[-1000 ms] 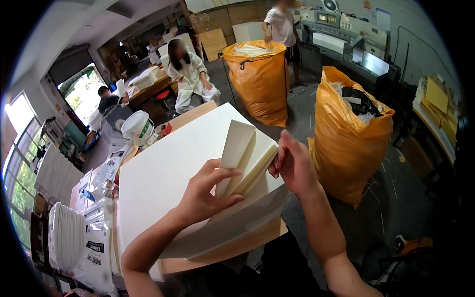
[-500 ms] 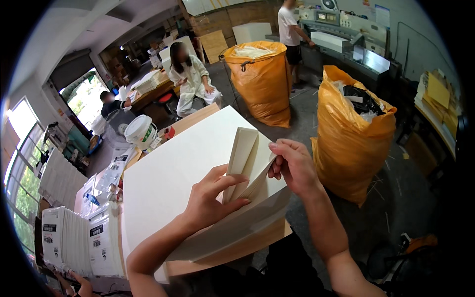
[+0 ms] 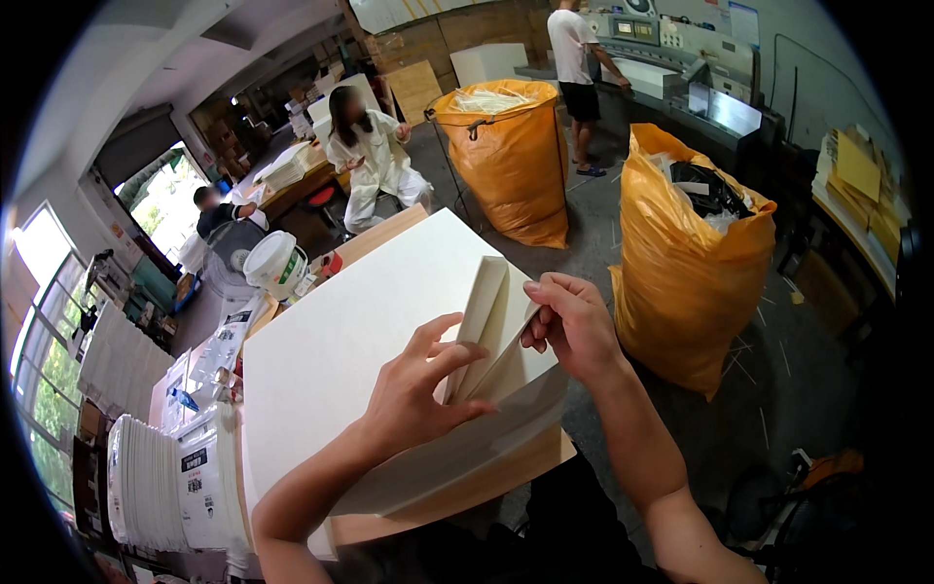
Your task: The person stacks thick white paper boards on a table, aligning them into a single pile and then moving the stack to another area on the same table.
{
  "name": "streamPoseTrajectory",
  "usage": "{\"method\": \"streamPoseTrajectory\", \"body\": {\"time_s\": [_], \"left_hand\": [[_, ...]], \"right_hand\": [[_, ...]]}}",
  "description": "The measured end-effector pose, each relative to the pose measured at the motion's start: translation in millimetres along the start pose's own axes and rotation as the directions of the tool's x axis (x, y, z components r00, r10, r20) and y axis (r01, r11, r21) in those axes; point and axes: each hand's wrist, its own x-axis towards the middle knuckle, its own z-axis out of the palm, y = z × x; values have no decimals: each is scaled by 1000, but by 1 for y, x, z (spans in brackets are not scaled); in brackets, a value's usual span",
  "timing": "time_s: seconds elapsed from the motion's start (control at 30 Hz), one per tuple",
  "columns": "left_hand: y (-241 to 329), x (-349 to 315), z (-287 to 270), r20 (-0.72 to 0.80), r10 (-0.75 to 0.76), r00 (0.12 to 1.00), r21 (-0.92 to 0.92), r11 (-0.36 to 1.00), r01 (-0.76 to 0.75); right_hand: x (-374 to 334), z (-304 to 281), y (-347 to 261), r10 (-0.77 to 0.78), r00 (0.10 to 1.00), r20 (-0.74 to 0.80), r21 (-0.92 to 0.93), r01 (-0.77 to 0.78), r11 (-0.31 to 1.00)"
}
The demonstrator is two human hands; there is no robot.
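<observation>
A narrow white cardboard piece (image 3: 484, 307), folded into a channel with an open flap on its right, stands tilted over a broad stack of white sheets (image 3: 341, 341). My right hand (image 3: 574, 326) pinches the flap's right edge between thumb and curled fingers. Around the lower left end is my left hand (image 3: 413, 384), its fingertips on the near fold and its thumb reaching across the bottom. How firmly the left hand presses cannot be seen. The lower end of the piece is partly hidden by that hand.
Two large orange sacks (image 3: 696, 268) (image 3: 506, 170) stand beyond the table. At left are a white bucket (image 3: 275, 263), a fan (image 3: 233, 245) and plastic-wrapped stacks (image 3: 199, 477). One person (image 3: 373, 161) sits ahead; another (image 3: 574, 58) stands at a machine (image 3: 671, 68); a third (image 3: 216, 209) is far left.
My left hand's fingers have spread a little and shifted on the folded piece. The right hand keeps its pinch. The seated person ahead has raised a hand.
</observation>
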Motion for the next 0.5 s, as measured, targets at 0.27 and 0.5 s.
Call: {"method": "streamPoseTrajectory", "body": {"time_s": [0.27, 0.5], "left_hand": [[-2, 3, -3, -37, -38, 999, -42, 998, 36], [7, 6, 3, 56, 132, 990, 243, 960, -141]], "right_hand": [[-17, -14, 9, -359, 923, -137, -459, 262, 849], [-50, -21, 32, -279, 745, 605, -770, 637, 30]]}}
